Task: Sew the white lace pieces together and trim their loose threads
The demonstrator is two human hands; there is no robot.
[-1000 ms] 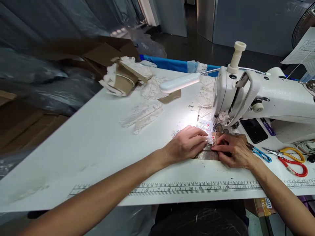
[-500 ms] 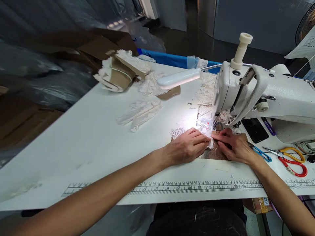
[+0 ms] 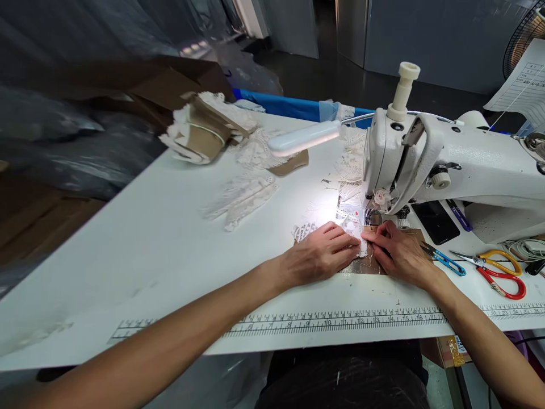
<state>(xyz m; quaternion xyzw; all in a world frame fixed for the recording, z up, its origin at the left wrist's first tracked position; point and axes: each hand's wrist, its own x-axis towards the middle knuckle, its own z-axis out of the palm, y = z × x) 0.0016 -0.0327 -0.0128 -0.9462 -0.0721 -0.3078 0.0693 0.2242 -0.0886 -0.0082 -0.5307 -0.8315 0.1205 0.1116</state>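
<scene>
White lace fabric (image 3: 351,226) lies under the lamp light, just in front of the needle area of the white sewing machine (image 3: 481,156). My left hand (image 3: 326,254) rests on it from the left, fingers bent together and closed at its near edge. From the right, my right hand (image 3: 398,253) pinches the lace's right edge with its index finger and thumb close together. Its fingertips are just below the presser foot (image 3: 373,217). A brown, shiny plate (image 3: 370,264) shows beneath both hands. The exact grip of the left fingertips is partly hidden.
Blue thread snips (image 3: 447,261) and red-and-yellow-handled scissors (image 3: 498,270) lie right of my right hand, with a black phone (image 3: 436,222) behind. A lamp (image 3: 304,138) hangs over lace pieces (image 3: 251,199) and a tied bundle (image 3: 200,130). A printed ruler (image 3: 298,325) runs along the front edge.
The view has shifted slightly, so the machine and tools appear a little further left. Both hands stay at the lace with nearly the same grip.
</scene>
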